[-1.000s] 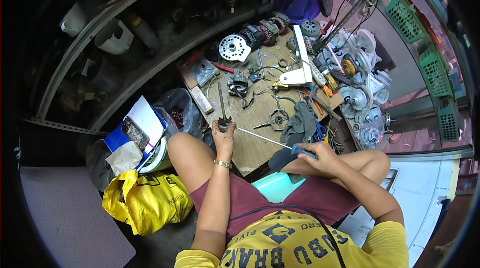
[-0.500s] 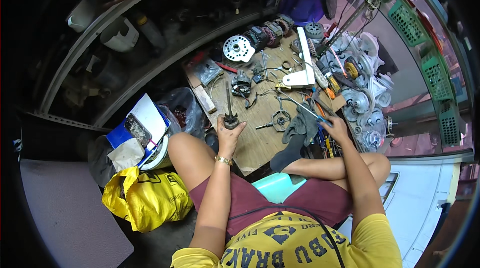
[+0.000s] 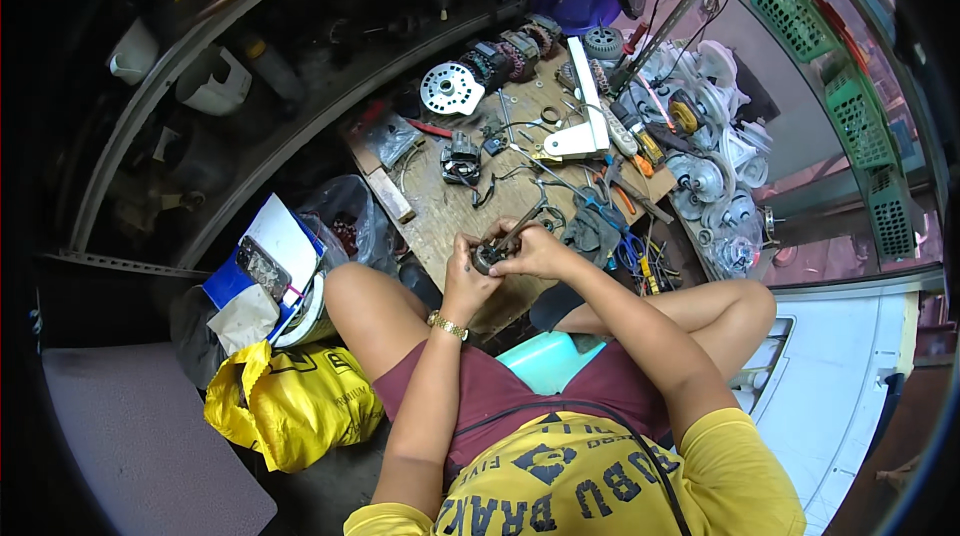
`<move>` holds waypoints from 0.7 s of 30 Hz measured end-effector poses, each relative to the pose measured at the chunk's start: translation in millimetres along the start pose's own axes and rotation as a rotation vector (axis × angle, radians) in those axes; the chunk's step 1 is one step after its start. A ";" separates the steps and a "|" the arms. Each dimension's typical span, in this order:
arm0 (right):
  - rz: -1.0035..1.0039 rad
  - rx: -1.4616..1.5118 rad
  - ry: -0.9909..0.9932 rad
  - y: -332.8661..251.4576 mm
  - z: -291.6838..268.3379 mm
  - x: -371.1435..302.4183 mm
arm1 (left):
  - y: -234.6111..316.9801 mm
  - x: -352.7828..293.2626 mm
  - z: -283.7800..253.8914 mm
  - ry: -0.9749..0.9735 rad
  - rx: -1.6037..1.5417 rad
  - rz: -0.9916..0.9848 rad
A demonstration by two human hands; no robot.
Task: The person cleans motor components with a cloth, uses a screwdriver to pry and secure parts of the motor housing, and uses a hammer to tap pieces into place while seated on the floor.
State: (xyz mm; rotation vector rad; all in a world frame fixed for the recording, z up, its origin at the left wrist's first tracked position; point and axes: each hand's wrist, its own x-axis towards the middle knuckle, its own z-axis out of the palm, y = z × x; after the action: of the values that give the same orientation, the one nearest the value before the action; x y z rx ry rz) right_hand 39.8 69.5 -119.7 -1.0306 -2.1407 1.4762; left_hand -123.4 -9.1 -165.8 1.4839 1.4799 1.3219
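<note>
My left hand (image 3: 466, 279), with a gold watch on the wrist, is closed around a dark round motor part (image 3: 486, 257) with a long thin shaft. Pinching the same part from the other side is my right hand (image 3: 538, 252). The shaft tilts up to the right between my hands, and my fingers cover much of the round end. Beyond my right hand lie a screwdriver (image 3: 590, 199) with a blue handle and a grey rag (image 3: 592, 233). A motor body with wires (image 3: 461, 159) sits on the wooden board (image 3: 425, 236) farther off.
At the back stand a white perforated motor housing (image 3: 451, 89) and several wound stators (image 3: 510, 56). A white bracket (image 3: 588, 121) lies right of them. White fan parts (image 3: 715, 156) pile up at the right. A yellow bag (image 3: 300, 406) rests at the lower left.
My right hand has let go of the screwdriver, which now lies on the board, and has moved left onto the motor part. The part's shaft has tilted from upright toward the right.
</note>
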 end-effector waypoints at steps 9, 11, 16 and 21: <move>0.147 0.162 -0.230 -12.3 -8.0 -16.2 | 27.7 -15.2 -17.3 -0.190 0.047 -0.006; 0.180 0.239 -0.284 -20.2 -11.2 -21.7 | 30.5 -17.3 -17.8 -0.232 0.009 -0.012; 0.258 0.153 -0.315 -41.3 -18.4 -35.1 | 38.2 -22.4 -19.2 -0.345 -0.095 -0.063; 0.256 0.267 -0.174 -43.5 -49.4 -56.0 | 26.4 -23.2 -42.4 -0.672 -0.294 -0.298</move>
State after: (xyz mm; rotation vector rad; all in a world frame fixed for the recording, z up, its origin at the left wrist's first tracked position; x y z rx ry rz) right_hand 93.2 52.9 -53.7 -1.1441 -1.9030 1.9747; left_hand -151.6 -44.0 -133.9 1.2748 0.9675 0.7151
